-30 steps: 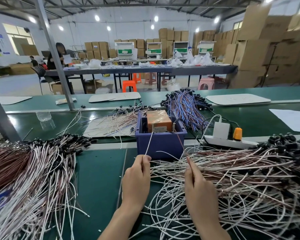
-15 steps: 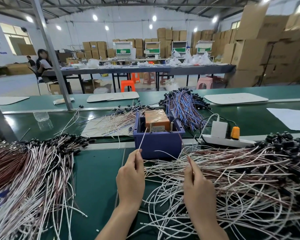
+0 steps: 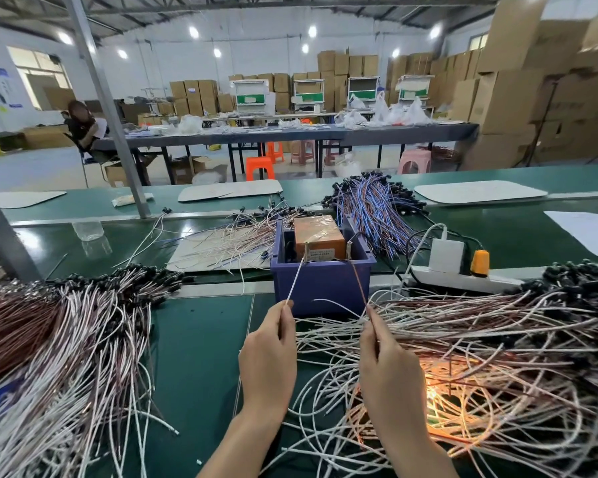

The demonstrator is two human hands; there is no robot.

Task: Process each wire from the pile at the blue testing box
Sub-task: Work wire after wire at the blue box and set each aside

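Observation:
The blue testing box stands on the green bench with an orange unit inside and two metal contact posts at its front. My left hand pinches a white wire end whose tip touches the left post. In my right hand a brown wire end is pinched and reaches to the right post. An orange glow shines inside the wire pile on the right, just beside my right hand.
A second heap of white and brown wires covers the left of the bench. Behind the box lie loose wires on a board and a blue-and-red wire bundle. A white power strip with an orange plug sits right of the box.
Both wire ends have been raised onto the box's two posts. An orange light now glows in the right pile. The camera has come closer.

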